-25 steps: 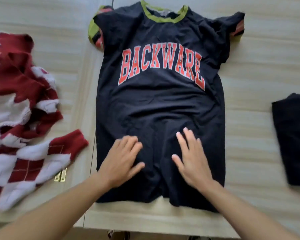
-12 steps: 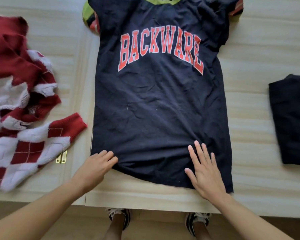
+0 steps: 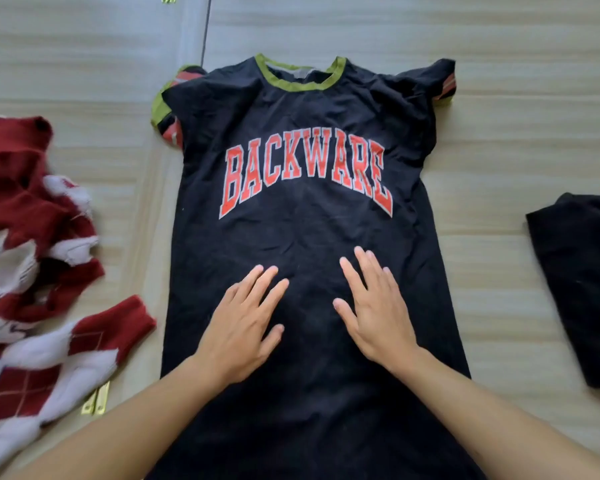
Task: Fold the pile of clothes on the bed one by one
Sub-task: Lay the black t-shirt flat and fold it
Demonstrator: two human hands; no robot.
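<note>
I am pressing both palms flat on the lower middle of the dark T-shirt (image 3: 305,233), fingers spread and gripping nothing: the left hand (image 3: 241,327) and the right hand (image 3: 374,315) are lying side by side with a narrow strip of cloth showing between them. Half a second ago these same hands were down at the hem, the left at its left corner and the right near its right end, so they are now coming back up to the centre of the body, where they were a second ago. I am reading that as a repeated smoothing stroke, centre to hem and back again. The shirt is lying face up on the pale wood-grain surface (image 3: 499,150), collar away from me, its red lettering readable, and the cloth under my hands is looking flatter than it was. The short sleeves are still bunched at the shoulders, and no fold is made yet. To my left the red and white argyle knit (image 3: 32,271) is waiting in a loose heap; to my right a folded dark garment (image 3: 582,271) is lying apart. I am judging the sleeve folds to be next.
</note>
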